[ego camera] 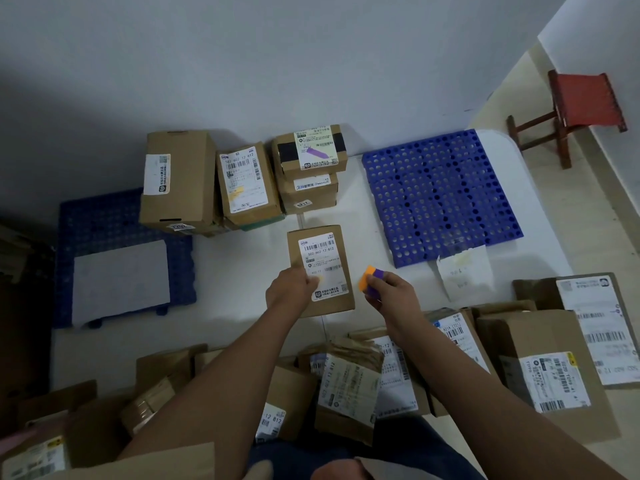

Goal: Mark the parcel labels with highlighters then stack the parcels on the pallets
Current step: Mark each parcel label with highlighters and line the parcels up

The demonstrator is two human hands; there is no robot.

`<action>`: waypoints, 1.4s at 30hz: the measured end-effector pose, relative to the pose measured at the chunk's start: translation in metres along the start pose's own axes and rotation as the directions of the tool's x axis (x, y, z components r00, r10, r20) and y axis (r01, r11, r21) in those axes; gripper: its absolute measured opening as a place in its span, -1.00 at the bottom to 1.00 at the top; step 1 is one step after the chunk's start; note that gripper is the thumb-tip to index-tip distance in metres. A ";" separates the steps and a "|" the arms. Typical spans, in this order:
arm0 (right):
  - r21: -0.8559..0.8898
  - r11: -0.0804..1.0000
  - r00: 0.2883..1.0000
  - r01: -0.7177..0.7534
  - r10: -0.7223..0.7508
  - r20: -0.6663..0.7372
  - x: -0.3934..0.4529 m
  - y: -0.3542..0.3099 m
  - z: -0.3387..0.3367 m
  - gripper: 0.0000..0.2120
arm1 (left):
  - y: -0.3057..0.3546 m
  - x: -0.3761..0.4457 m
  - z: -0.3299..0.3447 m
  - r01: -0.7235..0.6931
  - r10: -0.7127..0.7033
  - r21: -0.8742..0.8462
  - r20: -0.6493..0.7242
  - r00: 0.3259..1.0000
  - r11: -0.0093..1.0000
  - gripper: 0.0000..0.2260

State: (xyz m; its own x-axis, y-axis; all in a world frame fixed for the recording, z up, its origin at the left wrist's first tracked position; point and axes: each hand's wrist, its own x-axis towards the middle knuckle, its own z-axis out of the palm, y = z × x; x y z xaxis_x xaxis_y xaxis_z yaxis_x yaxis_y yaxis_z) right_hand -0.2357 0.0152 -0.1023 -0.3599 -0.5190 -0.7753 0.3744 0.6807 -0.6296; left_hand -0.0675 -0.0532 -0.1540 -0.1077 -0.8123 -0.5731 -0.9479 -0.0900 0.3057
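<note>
Red stool [577,109] against right wall; loose white paper slip [464,271] on floor.

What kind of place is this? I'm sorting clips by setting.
Probably a small parcel sorting room, on a bare floor. Brown cardboard parcels with printed shipping labels lie about, blue perforated plastic pallets wait for stacking, and the right hand holds orange and purple highlighters.
</note>
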 end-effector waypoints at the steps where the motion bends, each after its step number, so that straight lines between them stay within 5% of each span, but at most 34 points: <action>1: -0.004 1.000 1.000 -0.010 0.010 0.005 0.001 0.000 0.000 -0.92 | 0.000 0.000 -0.001 0.006 -0.006 0.028 0.010 1.000 1.000 -0.73; 4: -0.020 0.999 0.999 -0.039 0.039 0.036 0.006 0.001 0.002 -0.90 | -0.004 -0.002 -0.007 0.032 -0.032 0.040 0.004 0.999 0.999 -0.67; 7: -0.090 0.996 0.997 -0.020 0.026 0.067 0.016 -0.002 0.004 -0.89 | -0.020 -0.004 -0.008 0.158 -0.172 -0.166 -0.076 0.982 0.973 -0.60; 10: -0.210 0.978 0.989 0.005 0.026 0.145 0.027 -0.002 0.013 -0.87 | -0.039 -0.010 -0.003 0.305 -0.336 -0.410 -0.003 0.942 0.860 -0.57; 13: -0.297 0.954 0.945 -0.038 0.130 0.299 0.026 0.001 0.031 -0.74 | -0.053 -0.017 -0.001 0.311 -0.361 -0.508 0.002 0.933 0.803 -0.58; 18: -0.275 0.958 0.873 -0.081 0.201 0.444 0.014 0.010 0.053 -0.82 | -0.055 -0.028 -0.003 -0.009 -0.045 -0.151 -0.351 0.935 0.988 -0.53; 24: -0.203 0.974 0.934 -0.105 0.167 0.317 0.012 0.009 0.044 -0.94 | -0.064 -0.026 0.008 -0.283 0.321 0.256 -0.121 0.939 0.924 -0.59; 28: -0.173 0.982 0.960 -0.080 0.123 0.251 0.017 0.014 0.037 -0.65 | -0.079 -0.016 -0.015 -0.221 0.275 0.346 -0.115 0.955 0.912 -0.48; 33: -0.146 0.987 0.971 -0.060 0.092 0.220 0.014 0.019 0.032 -0.70 | -0.100 -0.012 -0.039 -0.099 0.175 0.445 -0.133 0.976 0.890 -0.54; 38: -0.129 0.991 0.979 -0.024 0.049 0.197 0.004 0.017 0.028 -0.76 | -0.108 -0.020 -0.035 -0.041 0.093 0.348 -0.133 0.987 0.937 -0.55; 42: -0.172 0.984 0.986 0.050 -0.021 0.167 -0.007 0.013 0.018 -0.90 | -0.092 -0.037 -0.025 -0.061 0.075 0.080 -0.186 0.980 0.995 -0.64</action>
State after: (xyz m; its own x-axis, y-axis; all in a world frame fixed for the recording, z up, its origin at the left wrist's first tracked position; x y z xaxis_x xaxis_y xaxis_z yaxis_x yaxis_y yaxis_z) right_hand -0.2128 0.0188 -0.1062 -0.2203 -0.6121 -0.7595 0.2029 0.7328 -0.6495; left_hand 0.0314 -0.0288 -0.1423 -0.1209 -0.9097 -0.3973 -0.9605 0.0061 0.2782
